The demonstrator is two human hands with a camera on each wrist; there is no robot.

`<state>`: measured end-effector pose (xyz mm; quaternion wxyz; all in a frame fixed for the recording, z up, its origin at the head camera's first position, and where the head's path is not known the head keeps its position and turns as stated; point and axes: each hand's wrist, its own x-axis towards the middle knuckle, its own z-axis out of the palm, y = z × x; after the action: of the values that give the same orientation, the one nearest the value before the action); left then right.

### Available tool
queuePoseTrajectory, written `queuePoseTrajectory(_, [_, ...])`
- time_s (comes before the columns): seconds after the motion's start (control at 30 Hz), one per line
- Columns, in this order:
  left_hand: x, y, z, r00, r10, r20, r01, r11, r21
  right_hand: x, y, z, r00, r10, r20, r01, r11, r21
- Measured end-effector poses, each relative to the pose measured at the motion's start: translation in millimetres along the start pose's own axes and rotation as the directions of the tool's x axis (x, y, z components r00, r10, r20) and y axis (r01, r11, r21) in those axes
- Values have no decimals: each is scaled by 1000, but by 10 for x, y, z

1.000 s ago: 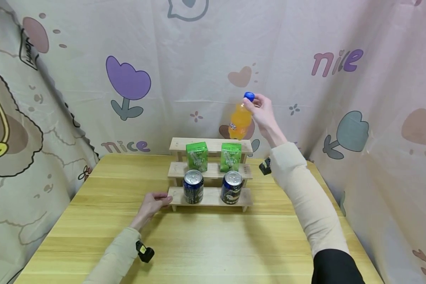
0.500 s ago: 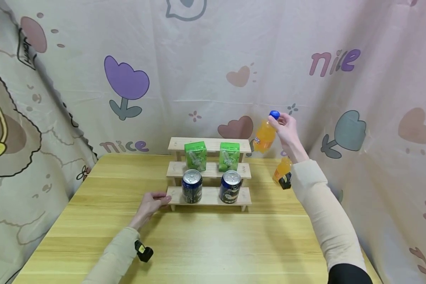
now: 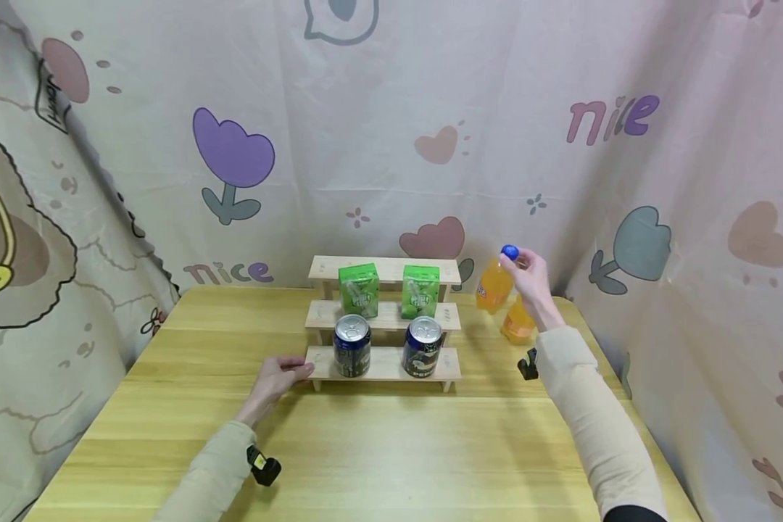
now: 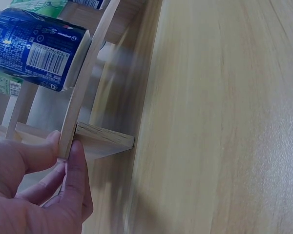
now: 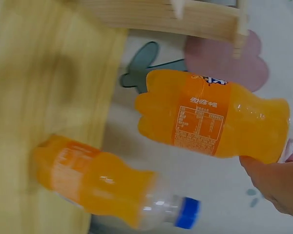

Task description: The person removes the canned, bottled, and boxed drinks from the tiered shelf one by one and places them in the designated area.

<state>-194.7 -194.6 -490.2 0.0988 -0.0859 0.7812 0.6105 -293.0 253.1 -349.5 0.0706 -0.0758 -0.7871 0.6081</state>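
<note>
My right hand (image 3: 532, 281) pinches the blue-capped neck of an orange soda bottle (image 5: 210, 117), which hangs slightly tilted to the right of the wooden shelf. A second orange soda bottle (image 3: 518, 323) stands on the table right beside it, partly behind my wrist in the head view. My left hand (image 3: 275, 384) pinches the left end of the lowest step of the three-step wooden shelf (image 3: 388, 362), thumb above and fingers below. Two dark blue soda cans (image 3: 352, 346) stand on that lowest step. On the middle step are two green drink cartons (image 3: 359, 291).
The shelf stands on a light wooden table (image 3: 391, 449) near its back edge. A patterned curtain (image 3: 339, 145) hangs behind the table and along both sides. Small black cameras (image 3: 264, 467) sit on both wrists.
My right hand has carried the orange bottle from above the top step rightward and down, close to the second bottle, which came into view. My left hand has stayed on the shelf.
</note>
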Motion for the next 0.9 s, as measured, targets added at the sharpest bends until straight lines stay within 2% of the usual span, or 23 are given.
queuePoseTrajectory(0.23, [3, -4, 7, 1000, -5, -5, 5, 1000, -20, -3, 294, 58, 1000, 19, 3, -19, 1000, 13])
queuePoseTrajectory(0.47, [0, -17, 13, 1000, -1, -8, 0, 1000, -21, -9, 539, 116, 999, 46, 16, -46, 999, -20])
queuePoseTrajectory(0.9, [-10, -6, 23, 1000, -5, -20, 5, 999, -43, 8, 743, 165, 996, 77, 40, -75, 996, -49])
